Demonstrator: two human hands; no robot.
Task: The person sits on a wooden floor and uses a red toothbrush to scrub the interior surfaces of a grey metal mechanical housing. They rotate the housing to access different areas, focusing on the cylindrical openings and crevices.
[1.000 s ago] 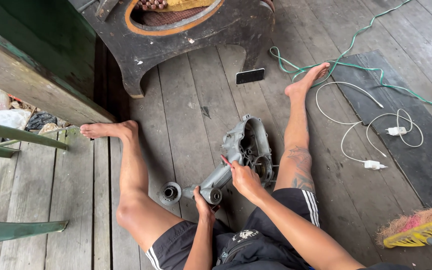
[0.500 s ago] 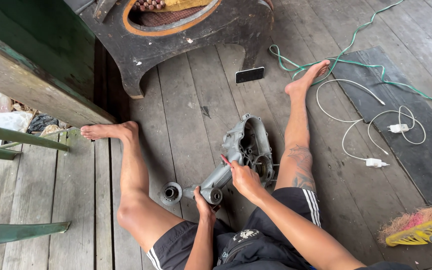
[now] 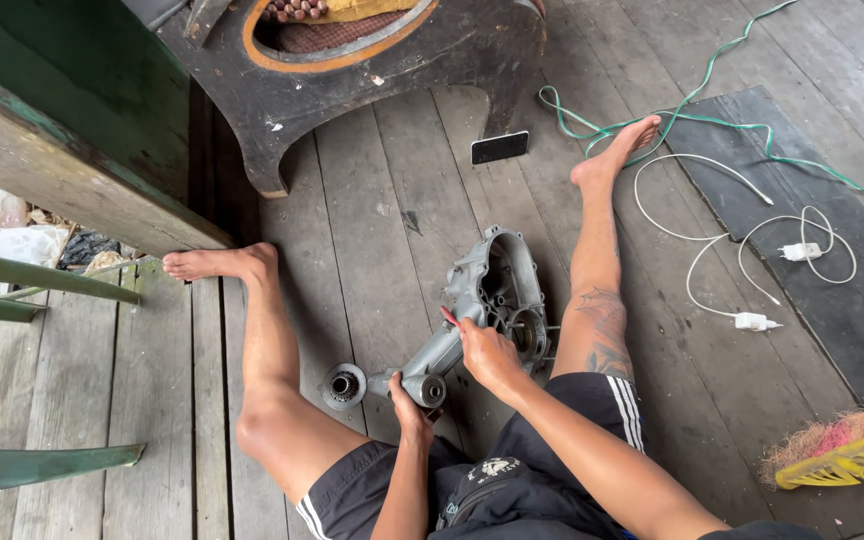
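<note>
Engine casing (image 3: 492,300) between legs; left hand (image 3: 410,405) fingers wrapped round its lower end, right hand (image 3: 487,355) fingers pinching red-tipped tool (image 3: 449,317).

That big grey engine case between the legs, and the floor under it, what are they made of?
The big grey engine case looks like cast metal, probably aluminium: dull matte grey, with moulded ribs and round bores. The floor looks like bare weathered wood: long grey-brown planks with grain and gaps between them. The left hand and right hand grip the case's narrow end.
</note>
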